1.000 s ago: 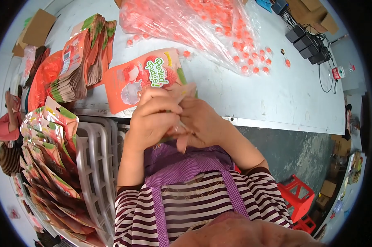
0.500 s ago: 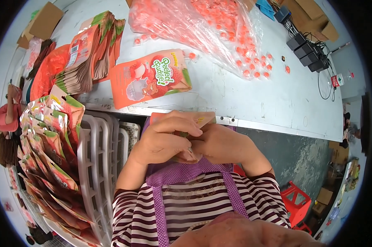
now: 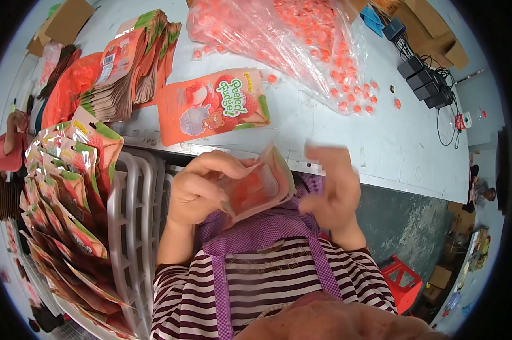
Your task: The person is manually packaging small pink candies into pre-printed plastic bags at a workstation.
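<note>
My left hand grips one edge of a candy pouch, whose mouth gapes toward me and shows pinkish red inside. Just right of the pouch, my right hand is apart from it, thumb and fingers spread, a little smeared by motion. Beyond my hands a flat printed pouch in pink and green lies on the table. Farther off, a clear plastic bag spills small wrapped red candies onto the tabletop.
A stack of flat pouches lies at the far left beside a red plastic bag. Filled pouches crowd a grey plastic basket on my left. Black adapters with cables sit far right; a red stool stands below.
My right hand has come off the pouch and moved right, its fingers opening. The pouch, earlier hidden between both hands, now gapes open in my left hand.
</note>
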Available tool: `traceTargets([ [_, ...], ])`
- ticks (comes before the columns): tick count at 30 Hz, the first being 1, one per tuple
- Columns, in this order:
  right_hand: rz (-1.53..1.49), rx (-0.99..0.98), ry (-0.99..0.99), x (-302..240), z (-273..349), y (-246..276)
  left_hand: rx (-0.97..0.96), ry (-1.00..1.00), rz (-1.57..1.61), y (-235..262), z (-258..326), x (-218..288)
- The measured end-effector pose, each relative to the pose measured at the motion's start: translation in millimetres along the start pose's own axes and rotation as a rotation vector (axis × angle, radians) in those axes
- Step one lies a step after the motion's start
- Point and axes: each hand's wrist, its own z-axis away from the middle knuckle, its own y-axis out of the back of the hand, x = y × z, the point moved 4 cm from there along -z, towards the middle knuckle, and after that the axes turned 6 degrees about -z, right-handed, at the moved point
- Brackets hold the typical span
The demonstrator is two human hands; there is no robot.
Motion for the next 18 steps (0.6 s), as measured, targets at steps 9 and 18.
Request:
traceTargets([
  [9, -0.599, -0.043, -0.405, 51, 20, -12, 0.159, 0.138, 0.257, -2, 0, 1],
  [18, 0.051, 0.211, -0.204, 41, 10, -5, 0.299, 0.519, -0.189, 17, 29, -13],
])
